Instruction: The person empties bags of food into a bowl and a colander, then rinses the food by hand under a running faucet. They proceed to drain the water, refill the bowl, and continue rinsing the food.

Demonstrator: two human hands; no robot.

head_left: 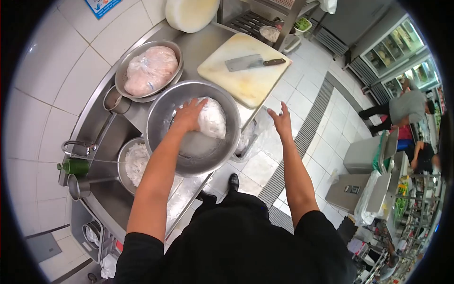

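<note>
My left hand (187, 115) rests with spread fingers on a white frozen lump (212, 119) inside a large steel bowl (161, 118) on the counter. A little water or ice lies in the bowl's bottom. My right hand (281, 119) hovers open in the air to the right of the bowl, past the counter edge, holding nothing.
A second steel bowl (125, 66) holds a bagged pinkish lump (151, 70). A cleaver (250, 62) lies on a cutting board (246, 83). A sink with a smaller bowl of white stuff (137, 163) is at left. A bin with a plastic liner (250, 137) stands below the counter edge. People work at far right.
</note>
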